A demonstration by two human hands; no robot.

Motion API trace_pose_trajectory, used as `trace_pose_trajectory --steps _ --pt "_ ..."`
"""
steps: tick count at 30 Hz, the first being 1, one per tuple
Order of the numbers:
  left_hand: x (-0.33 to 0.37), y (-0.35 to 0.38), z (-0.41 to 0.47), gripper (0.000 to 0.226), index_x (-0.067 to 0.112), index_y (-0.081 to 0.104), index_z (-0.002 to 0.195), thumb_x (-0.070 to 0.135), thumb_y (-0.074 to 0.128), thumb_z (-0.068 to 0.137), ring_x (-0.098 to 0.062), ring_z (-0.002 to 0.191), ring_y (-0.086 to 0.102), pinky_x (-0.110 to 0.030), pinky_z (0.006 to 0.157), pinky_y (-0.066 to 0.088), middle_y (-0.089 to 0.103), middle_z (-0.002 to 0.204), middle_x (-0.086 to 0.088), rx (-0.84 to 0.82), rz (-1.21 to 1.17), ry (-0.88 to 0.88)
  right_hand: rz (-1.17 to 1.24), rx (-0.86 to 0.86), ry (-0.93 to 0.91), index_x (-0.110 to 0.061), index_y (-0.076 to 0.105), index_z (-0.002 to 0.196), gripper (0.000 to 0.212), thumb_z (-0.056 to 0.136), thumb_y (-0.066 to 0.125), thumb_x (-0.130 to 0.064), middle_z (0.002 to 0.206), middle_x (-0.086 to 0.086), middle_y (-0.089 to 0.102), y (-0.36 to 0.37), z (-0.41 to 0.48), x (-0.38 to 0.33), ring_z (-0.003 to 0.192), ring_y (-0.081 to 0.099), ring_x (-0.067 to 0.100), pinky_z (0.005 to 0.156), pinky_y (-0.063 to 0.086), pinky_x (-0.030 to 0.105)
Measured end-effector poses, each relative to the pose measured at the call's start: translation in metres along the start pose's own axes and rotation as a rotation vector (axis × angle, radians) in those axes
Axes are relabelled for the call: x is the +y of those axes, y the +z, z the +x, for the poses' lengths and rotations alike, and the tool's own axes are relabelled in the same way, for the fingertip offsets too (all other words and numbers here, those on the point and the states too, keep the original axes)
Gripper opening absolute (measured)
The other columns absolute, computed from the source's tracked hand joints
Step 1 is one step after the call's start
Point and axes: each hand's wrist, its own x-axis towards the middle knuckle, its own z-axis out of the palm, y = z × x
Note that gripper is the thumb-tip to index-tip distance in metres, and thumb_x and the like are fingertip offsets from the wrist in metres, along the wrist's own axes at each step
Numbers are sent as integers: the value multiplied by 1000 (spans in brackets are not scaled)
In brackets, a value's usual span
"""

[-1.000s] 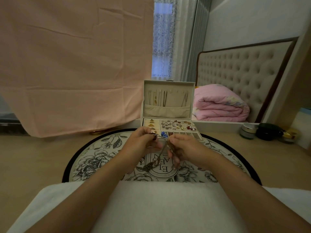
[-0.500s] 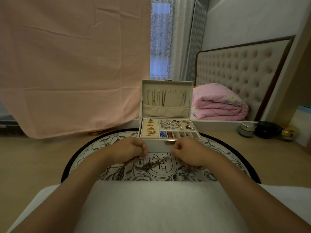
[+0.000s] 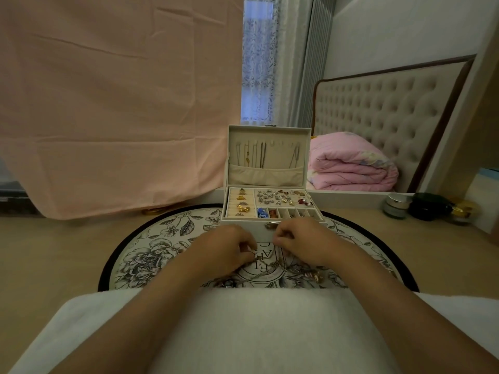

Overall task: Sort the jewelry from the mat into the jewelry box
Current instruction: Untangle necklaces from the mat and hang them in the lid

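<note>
Fingers (image 3: pixel 250 251) of the left hand (image 3: pixel 226 252) are curled tight and seem to pinch a thin necklace chain (image 3: pixel 270 267). Those of the right hand (image 3: pixel 305 244) are curled as well, but I cannot tell whether they grip the chain or only hover at it. Beneath both hands spreads the round floral mat (image 3: pixel 162 252), which keeps the loose pieces within easy reach. Just beyond the fingers stands the jewelry box (image 3: pixel 258 227), set close so each piece needs only a short carry. Its lid (image 3: pixel 267 139) stands upright, and the hanging necklaces (image 3: pixel 259 155) there suggest where this chain belongs, since hanging keeps chains from tangling. In the tray, gold rings (image 3: pixel 243 203) sit in the rolls to the far left and earrings (image 3: pixel 280 197) fill the wide compartment. The chain lies slack between the hands, probably being straightened before it is lifted. A dark round piece (image 3: pixel 228 284) lies nearer the person than the left fingers, and a gold charm (image 3: pixel 316 276) lies behind the right ones.
</note>
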Motion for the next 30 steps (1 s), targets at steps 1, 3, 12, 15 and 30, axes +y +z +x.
trace_pose_trajectory --steps 1,3,12,15,30 --pt "0 7 1 27 33 67 115 43 62 91 -6 102 54 -32 89 51 60 112 14 37 17 10 15 -7 3 -28 69 94 10 98 61 -32 81 -9 69 0 0 1 65 60 -1 61 45 20" --pt "-2 12 1 21 32 69 110 40 62 92 -8 106 53 -35 91 51 58 112 13 62 -7 3 20 -53 20 -29 71 91 11 95 65 -37 84 -9 71 -3 0 4 71 63 2 67 52 24" --pt "-16 -11 -4 21 34 66 106 22 59 91 -16 97 60 -31 84 51 64 104 8 18 313 -285 -1 -260 55 -25 79 90 11 83 80 -33 89 -11 76 -7 -3 9 86 69 5 88 58 34" --pt "-15 -10 -2 29 32 67 110 14 60 88 -17 100 59 -32 86 52 63 108 5 76 354 -258 33 -209 15 -25 78 90 7 87 77 -31 89 -11 75 -4 -1 10 86 68 5 84 57 30" --pt "15 6 3 12 22 76 95 15 66 93 7 52 55 -12 56 42 76 83 4 179 -868 -122 790 -215 70 -9 55 98 18 107 43 -18 59 -4 54 6 2 6 60 57 17 70 48 36"
